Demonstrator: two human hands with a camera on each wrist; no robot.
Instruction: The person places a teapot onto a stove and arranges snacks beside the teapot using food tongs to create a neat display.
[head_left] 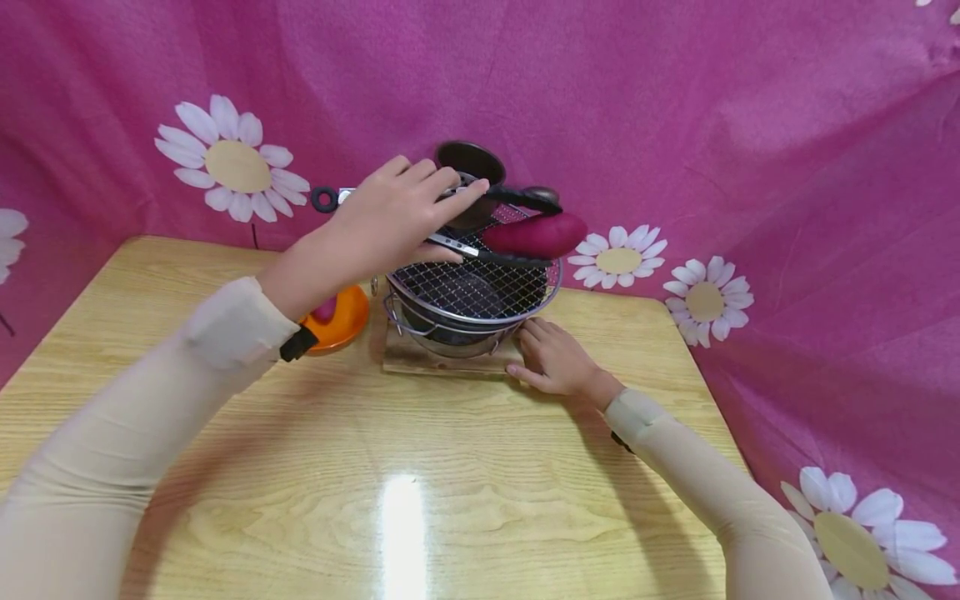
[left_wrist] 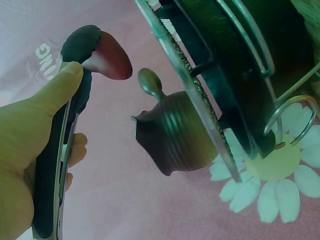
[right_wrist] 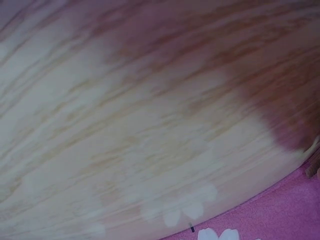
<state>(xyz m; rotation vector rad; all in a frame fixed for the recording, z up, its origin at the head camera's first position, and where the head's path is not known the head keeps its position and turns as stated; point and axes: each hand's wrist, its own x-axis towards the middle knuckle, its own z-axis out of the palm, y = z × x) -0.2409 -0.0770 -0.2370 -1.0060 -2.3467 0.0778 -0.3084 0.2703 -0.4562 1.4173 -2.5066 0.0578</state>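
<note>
My left hand (head_left: 405,208) grips a pair of black and silver tongs (left_wrist: 52,165), its thumb lying along one arm. Between the tongs' black tips is a long purple-red sweet potato (head_left: 543,235), held over the round wire mesh (head_left: 480,293) of a small grill. In the left wrist view the sweet potato (left_wrist: 115,57) shows apart from the mesh. Down at the grill's base, my right hand (head_left: 558,362) holds the right end of a wooden board (head_left: 442,365), thumb at its front corner and fingers at its side. The right wrist view shows mostly blurred tabletop.
Behind the grill stands a dark ridged jug (left_wrist: 175,135), with a rounded spoon-like thing (left_wrist: 151,82) beside it. An orange bowl (head_left: 345,325) holding something purple sits left of the grill, partly behind my left wrist. A pink flowered cloth (head_left: 600,100) hangs around the wooden table (head_left: 337,467).
</note>
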